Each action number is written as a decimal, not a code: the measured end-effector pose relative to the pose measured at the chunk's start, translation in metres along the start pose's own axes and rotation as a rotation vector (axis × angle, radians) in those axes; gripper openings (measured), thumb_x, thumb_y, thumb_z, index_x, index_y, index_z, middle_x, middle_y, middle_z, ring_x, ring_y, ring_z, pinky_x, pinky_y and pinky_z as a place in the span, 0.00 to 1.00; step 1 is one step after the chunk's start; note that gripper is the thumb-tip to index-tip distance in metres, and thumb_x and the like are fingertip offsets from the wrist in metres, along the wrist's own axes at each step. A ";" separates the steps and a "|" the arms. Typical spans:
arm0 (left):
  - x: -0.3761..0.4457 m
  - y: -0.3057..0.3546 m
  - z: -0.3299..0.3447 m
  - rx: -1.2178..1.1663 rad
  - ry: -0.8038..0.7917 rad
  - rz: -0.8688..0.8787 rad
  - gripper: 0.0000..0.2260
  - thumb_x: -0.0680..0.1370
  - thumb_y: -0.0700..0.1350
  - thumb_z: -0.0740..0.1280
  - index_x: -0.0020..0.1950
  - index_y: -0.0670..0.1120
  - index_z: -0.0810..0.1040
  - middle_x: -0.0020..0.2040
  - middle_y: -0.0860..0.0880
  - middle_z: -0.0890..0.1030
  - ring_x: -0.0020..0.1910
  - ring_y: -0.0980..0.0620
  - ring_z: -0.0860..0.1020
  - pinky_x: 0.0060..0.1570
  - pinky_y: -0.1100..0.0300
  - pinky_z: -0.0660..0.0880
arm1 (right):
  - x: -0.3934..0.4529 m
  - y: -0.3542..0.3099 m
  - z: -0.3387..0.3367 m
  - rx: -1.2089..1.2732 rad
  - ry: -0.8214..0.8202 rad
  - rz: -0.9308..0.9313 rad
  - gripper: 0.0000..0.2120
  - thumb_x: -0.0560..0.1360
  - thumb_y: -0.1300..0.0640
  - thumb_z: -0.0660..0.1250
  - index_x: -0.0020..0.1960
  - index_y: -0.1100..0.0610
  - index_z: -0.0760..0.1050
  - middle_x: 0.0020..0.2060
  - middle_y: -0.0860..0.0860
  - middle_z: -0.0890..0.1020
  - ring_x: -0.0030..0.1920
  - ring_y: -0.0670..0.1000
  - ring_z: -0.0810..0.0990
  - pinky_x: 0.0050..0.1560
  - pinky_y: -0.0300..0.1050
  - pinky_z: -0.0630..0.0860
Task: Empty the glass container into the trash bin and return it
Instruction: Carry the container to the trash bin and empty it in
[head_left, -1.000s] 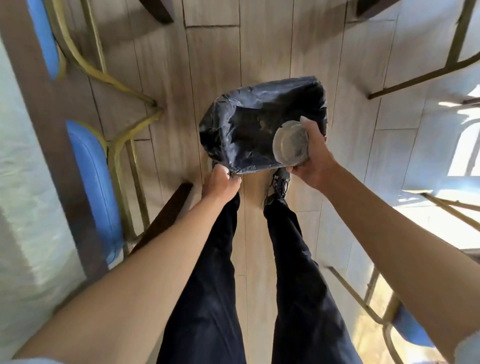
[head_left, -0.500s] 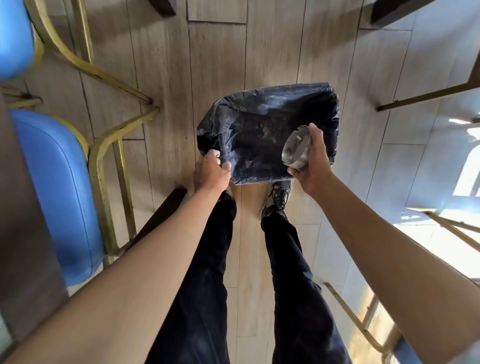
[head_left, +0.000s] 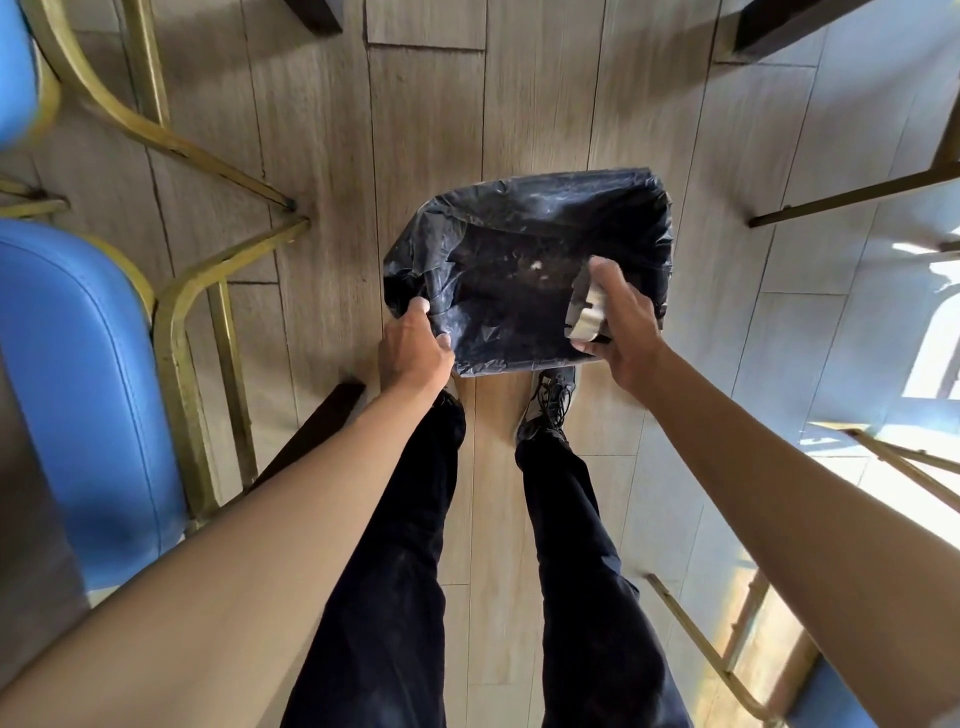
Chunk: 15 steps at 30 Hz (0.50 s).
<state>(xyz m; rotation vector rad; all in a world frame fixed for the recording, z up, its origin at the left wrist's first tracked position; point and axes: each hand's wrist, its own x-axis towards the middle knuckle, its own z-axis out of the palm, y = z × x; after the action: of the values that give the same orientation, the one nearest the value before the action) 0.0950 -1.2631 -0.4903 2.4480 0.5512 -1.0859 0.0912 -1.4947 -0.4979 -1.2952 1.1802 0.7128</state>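
**Inspector A:** Since the earlier frame, the glass container (head_left: 586, 312) is tipped further over, its mouth now turned down and leftward into the trash bin (head_left: 524, 358), right of centre in the frame. It is clasped from above by the right hand (head_left: 626, 325), fingers wrapped round its wall.

**Inspector B:** The left hand (head_left: 413, 351) is noted at the bin's lower-left corner, pinched closed on the black liner (head_left: 545, 208) at the rim. Pale specks are seen on the liner's floor; whether the container is fully emptied cannot be told.

**Inspector A:** Risks are recorded as judgement. Smooth glass held inverted is liable to slip if the clasp is relaxed, and would be dropped into the bin.

**Inspector B:** Agreed. Should the liner be released or dragged inward, the bag may fold over the opening. The container is held near the right-hand rim, so residue could be spilled onto the wooden floor (head_left: 415, 130) or the shoe (head_left: 548, 402) just below.
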 end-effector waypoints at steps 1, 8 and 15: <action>0.000 0.000 0.000 0.002 -0.002 0.002 0.20 0.79 0.42 0.69 0.70 0.44 0.71 0.62 0.42 0.80 0.61 0.41 0.79 0.56 0.50 0.75 | 0.000 0.001 0.001 -0.013 -0.007 -0.012 0.15 0.76 0.39 0.69 0.50 0.51 0.80 0.44 0.51 0.84 0.44 0.51 0.84 0.46 0.51 0.80; -0.002 0.003 -0.004 0.009 -0.007 0.019 0.19 0.79 0.42 0.70 0.68 0.43 0.72 0.62 0.42 0.80 0.60 0.41 0.80 0.56 0.51 0.76 | 0.002 0.005 0.014 0.059 0.055 0.017 0.28 0.70 0.38 0.73 0.62 0.56 0.79 0.46 0.50 0.85 0.45 0.50 0.85 0.43 0.49 0.82; -0.002 0.005 -0.007 0.025 -0.022 0.021 0.18 0.79 0.42 0.69 0.68 0.43 0.72 0.63 0.42 0.80 0.60 0.40 0.80 0.54 0.51 0.75 | 0.005 -0.003 0.017 0.015 0.164 -0.067 0.28 0.71 0.41 0.76 0.65 0.52 0.72 0.53 0.54 0.84 0.47 0.54 0.86 0.40 0.48 0.83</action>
<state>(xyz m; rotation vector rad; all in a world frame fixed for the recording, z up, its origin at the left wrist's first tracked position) 0.1004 -1.2644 -0.4838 2.4551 0.5069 -1.1159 0.0996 -1.4801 -0.5035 -1.3952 1.2641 0.5563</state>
